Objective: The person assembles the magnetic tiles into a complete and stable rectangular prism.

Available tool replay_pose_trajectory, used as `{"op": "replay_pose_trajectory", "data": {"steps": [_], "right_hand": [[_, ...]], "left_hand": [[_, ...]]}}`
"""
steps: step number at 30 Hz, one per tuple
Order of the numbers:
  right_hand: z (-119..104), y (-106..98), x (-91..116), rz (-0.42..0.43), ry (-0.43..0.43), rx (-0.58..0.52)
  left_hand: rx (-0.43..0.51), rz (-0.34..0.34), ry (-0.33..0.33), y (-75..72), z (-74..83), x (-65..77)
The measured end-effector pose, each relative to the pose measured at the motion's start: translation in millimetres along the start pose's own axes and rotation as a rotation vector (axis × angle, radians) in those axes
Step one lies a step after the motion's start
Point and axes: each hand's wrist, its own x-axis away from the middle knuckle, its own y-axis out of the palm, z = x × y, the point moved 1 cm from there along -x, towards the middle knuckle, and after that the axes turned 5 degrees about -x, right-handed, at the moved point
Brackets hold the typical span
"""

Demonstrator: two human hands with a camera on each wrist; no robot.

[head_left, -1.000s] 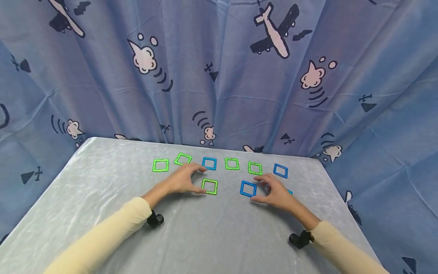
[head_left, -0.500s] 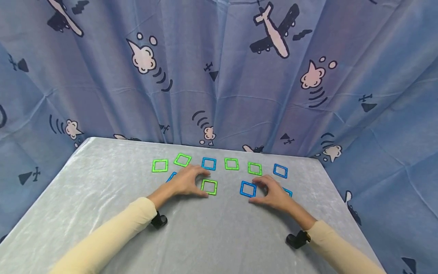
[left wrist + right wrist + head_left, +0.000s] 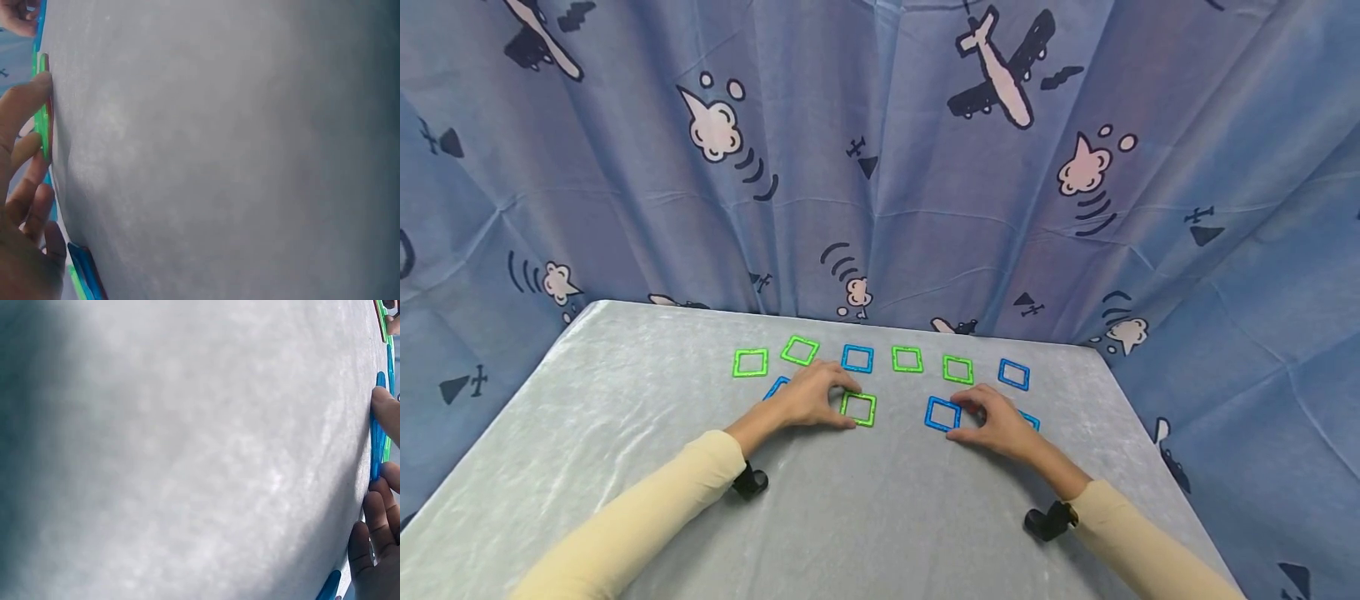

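Barely started, by the look of it. A green square frame [image 3: 858,408] at frame center is pinched by the curled fingers of the left hand [image 3: 806,397], and a blue square frame [image 3: 943,413] just right of it by the right hand [image 3: 997,422]. Both lie flat on the desk [image 3: 865,508]; the row of six frames [image 3: 907,358] higher up sits untouched, nothing joined yet.

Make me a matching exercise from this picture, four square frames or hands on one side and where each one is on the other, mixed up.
1. left hand
2. right hand
3. tilted green square plastic frame
4. far-right blue square plastic frame

A. back row, second from left
B. pinching the near blue square frame
C. back row, right end
D. pinching the near green square frame

Pairs: 1-D, 2-B, 3-A, 4-C
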Motion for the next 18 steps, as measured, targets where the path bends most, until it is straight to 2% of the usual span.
{"op": "replay_pose_trajectory", "data": {"steps": [5,12,18], "right_hand": [[2.2,0.1,-0.9,-0.013,0.001,-0.001],[2.8,-0.6,-1.0,-0.018,-0.009,-0.018],[3.3,-1.8,-1.8,-0.011,-0.034,-0.029]], "left_hand": [[0.016,0.009,0.009,0.1,0.4,-0.1],[0.030,0.018,-0.023,1.2,0.5,1.0],[0.067,0.049,-0.016,-2.3,0.0,4.1]]}}
